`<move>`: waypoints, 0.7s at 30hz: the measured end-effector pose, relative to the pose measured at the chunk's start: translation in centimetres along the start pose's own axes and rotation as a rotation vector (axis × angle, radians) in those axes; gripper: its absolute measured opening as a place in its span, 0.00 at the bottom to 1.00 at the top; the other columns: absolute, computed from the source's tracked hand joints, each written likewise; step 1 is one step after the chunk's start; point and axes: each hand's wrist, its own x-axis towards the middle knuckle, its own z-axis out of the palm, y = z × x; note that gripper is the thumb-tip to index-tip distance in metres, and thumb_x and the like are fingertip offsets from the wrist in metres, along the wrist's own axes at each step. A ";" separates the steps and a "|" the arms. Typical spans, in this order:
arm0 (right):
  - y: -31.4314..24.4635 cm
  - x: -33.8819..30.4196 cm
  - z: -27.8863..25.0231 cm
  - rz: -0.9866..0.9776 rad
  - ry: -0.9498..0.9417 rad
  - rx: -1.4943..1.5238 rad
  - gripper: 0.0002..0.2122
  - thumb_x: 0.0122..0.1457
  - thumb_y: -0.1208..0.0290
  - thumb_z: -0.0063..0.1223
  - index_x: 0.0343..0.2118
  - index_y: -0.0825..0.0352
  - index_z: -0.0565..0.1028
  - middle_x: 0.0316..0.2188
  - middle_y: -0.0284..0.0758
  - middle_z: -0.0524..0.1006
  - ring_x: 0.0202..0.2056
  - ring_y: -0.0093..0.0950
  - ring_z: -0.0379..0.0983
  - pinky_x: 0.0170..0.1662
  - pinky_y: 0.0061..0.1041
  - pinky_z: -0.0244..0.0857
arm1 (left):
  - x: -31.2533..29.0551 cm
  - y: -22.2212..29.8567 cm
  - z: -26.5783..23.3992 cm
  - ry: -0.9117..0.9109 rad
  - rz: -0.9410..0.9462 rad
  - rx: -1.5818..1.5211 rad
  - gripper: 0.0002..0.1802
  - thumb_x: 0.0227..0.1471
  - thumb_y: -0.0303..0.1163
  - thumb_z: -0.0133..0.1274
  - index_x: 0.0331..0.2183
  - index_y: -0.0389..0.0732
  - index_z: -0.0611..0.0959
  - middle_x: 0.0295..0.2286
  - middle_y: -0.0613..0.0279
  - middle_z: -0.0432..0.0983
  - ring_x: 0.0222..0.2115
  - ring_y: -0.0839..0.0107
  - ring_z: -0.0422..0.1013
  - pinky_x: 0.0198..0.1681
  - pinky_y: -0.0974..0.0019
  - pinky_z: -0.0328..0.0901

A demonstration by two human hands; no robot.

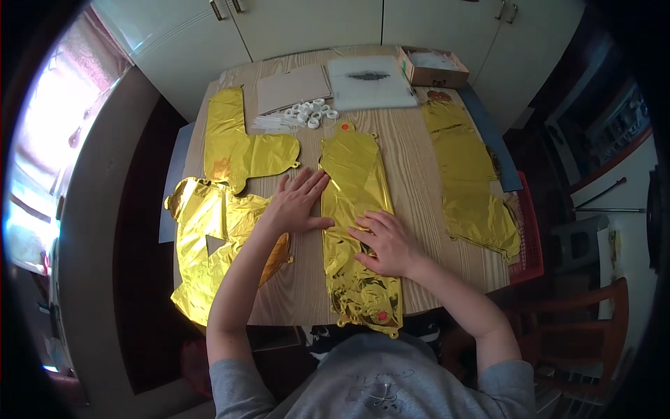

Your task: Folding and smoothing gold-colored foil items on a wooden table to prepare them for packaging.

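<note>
A long gold foil balloon (354,164), deflated and flat, runs lengthwise down the middle of the table. Its upper part is fairly smooth, while the end nearest me is crinkled. Red spots mark both ends. My left hand (299,202) lies with fingers spread at the balloon's left edge, the fingertips and thumb touching the foil. Flat on the middle of the same balloon rests my right hand (387,243), its fingers apart. Neither hand grips anything. Just left of my left hand is another crumpled gold balloon (199,227) with a triangular opening.
An L-shaped gold balloon (227,133) lies far left, and another gold balloon (460,167) lies at the right. Along the back are white rings (314,112), a cardboard sheet (293,89), a clear plastic packet (370,91) and a small box (434,75). A red basket (532,230) stands beyond the right edge.
</note>
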 end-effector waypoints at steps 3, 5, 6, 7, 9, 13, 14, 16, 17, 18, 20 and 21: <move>-0.1 0.0 0.0 0.010 0.001 -0.004 0.24 0.53 0.55 0.56 0.51 0.60 0.73 0.51 0.39 0.69 0.58 0.38 0.58 0.63 0.42 0.48 | 0.7 -0.9 0.8 0.051 0.001 0.025 0.58 0.39 0.74 0.48 0.63 0.45 0.57 0.63 0.62 0.52 0.65 0.59 0.45 0.63 0.41 0.41; 0.0 0.0 0.0 0.007 0.005 -0.005 0.23 0.53 0.55 0.56 0.51 0.60 0.73 0.49 0.38 0.69 0.58 0.38 0.59 0.63 0.42 0.48 | 1.2 -1.2 0.7 0.035 0.000 0.027 0.58 0.39 0.73 0.49 0.63 0.45 0.57 0.63 0.62 0.51 0.65 0.59 0.44 0.63 0.42 0.40; 0.1 -0.1 0.0 0.004 0.005 -0.005 0.23 0.53 0.55 0.56 0.51 0.59 0.74 0.49 0.38 0.69 0.57 0.38 0.59 0.63 0.42 0.48 | 1.4 -1.2 0.5 0.027 -0.001 0.027 0.58 0.39 0.73 0.50 0.63 0.45 0.58 0.63 0.62 0.51 0.65 0.59 0.44 0.63 0.42 0.40; 0.2 -0.1 0.1 0.002 0.004 -0.006 0.23 0.52 0.55 0.56 0.51 0.59 0.74 0.48 0.38 0.69 0.57 0.38 0.59 0.63 0.42 0.48 | 1.7 -1.2 0.2 0.015 0.000 0.021 0.58 0.39 0.72 0.50 0.63 0.46 0.58 0.63 0.62 0.51 0.65 0.58 0.44 0.63 0.43 0.40; 0.2 -0.1 0.0 -0.009 0.020 -0.004 0.23 0.52 0.55 0.57 0.50 0.59 0.74 0.47 0.38 0.70 0.56 0.38 0.60 0.62 0.42 0.49 | 2.1 -1.2 -0.3 -0.009 0.000 0.011 0.57 0.39 0.72 0.51 0.62 0.46 0.58 0.63 0.61 0.51 0.65 0.58 0.44 0.63 0.43 0.40; 0.2 -0.1 -0.2 -0.004 0.000 0.028 0.22 0.53 0.54 0.55 0.49 0.60 0.75 0.46 0.39 0.70 0.57 0.38 0.59 0.63 0.42 0.48 | 2.3 -1.7 0.0 0.029 0.000 -0.027 0.57 0.39 0.71 0.52 0.62 0.44 0.60 0.63 0.60 0.51 0.65 0.56 0.43 0.63 0.43 0.40; 0.2 0.0 -0.2 -0.014 0.022 0.022 0.22 0.52 0.55 0.56 0.48 0.60 0.75 0.45 0.39 0.70 0.55 0.38 0.60 0.62 0.41 0.49 | 2.0 -1.8 0.2 0.061 -0.004 -0.049 0.57 0.39 0.71 0.52 0.62 0.43 0.60 0.63 0.59 0.51 0.65 0.55 0.43 0.63 0.44 0.40; 0.1 0.0 -0.1 -0.027 0.065 0.015 0.21 0.50 0.56 0.59 0.46 0.60 0.77 0.43 0.38 0.70 0.53 0.37 0.62 0.61 0.41 0.51 | 1.5 -1.5 0.2 0.090 0.002 -0.063 0.57 0.39 0.71 0.52 0.61 0.42 0.60 0.63 0.59 0.52 0.65 0.55 0.43 0.63 0.44 0.40; 0.2 -0.1 0.0 -0.025 0.069 0.018 0.21 0.50 0.56 0.59 0.46 0.60 0.77 0.43 0.38 0.70 0.53 0.37 0.62 0.61 0.41 0.51 | 1.2 -1.4 0.2 0.090 0.010 -0.054 0.57 0.39 0.71 0.52 0.61 0.42 0.60 0.62 0.59 0.52 0.65 0.55 0.43 0.63 0.44 0.40; 0.2 -0.1 0.0 -0.026 0.071 0.022 0.21 0.50 0.56 0.59 0.46 0.60 0.77 0.43 0.38 0.70 0.53 0.37 0.62 0.61 0.41 0.51 | 0.9 -1.3 0.1 0.090 0.014 -0.045 0.58 0.39 0.71 0.52 0.61 0.41 0.60 0.62 0.58 0.52 0.65 0.56 0.43 0.63 0.44 0.40; 0.2 -0.1 0.0 -0.023 0.071 0.031 0.21 0.50 0.56 0.59 0.46 0.60 0.77 0.43 0.38 0.70 0.53 0.38 0.62 0.61 0.41 0.51 | 0.7 -0.9 0.0 0.054 0.017 -0.054 0.58 0.39 0.70 0.54 0.62 0.44 0.58 0.63 0.58 0.51 0.65 0.55 0.42 0.63 0.43 0.40; 0.2 -0.1 -0.1 -0.022 0.069 0.033 0.21 0.50 0.56 0.59 0.45 0.60 0.77 0.43 0.38 0.70 0.53 0.38 0.62 0.61 0.41 0.51 | 0.7 -0.8 0.1 0.039 0.017 -0.059 0.58 0.39 0.69 0.55 0.63 0.45 0.57 0.63 0.58 0.50 0.65 0.54 0.41 0.63 0.43 0.40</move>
